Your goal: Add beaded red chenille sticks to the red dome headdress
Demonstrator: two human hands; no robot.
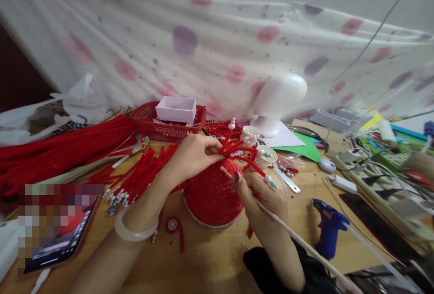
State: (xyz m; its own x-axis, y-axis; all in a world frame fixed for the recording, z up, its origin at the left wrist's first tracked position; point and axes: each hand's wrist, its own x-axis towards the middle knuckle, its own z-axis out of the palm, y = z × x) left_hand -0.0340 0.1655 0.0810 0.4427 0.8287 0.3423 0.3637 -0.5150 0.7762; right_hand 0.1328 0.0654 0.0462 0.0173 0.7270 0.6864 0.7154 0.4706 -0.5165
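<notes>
A red dome-shaped piece (213,201) with a beaded silvery rim sits on the table in front of me. Red fuzzy stems (249,151) tipped with pearl and pale blue beads fan out from its top. The fingers of my left hand (195,158) pinch together at the base of these stems. Just to the right, my right hand (266,194) grips a long, thin pale stick (305,243), its near tip touching or close to the dome's top. Close by on the table lies a curled red stem with a round sparkling ornament (172,225).
A blue glue gun (327,226) stands right, near a power strip (379,181). Behind are a white foam head (281,100), small cups (266,155) and a red basket (139,115). Bead-tipped red stems (152,163) and a phone (64,235) lie left. Another person's hand (420,163) shows far right.
</notes>
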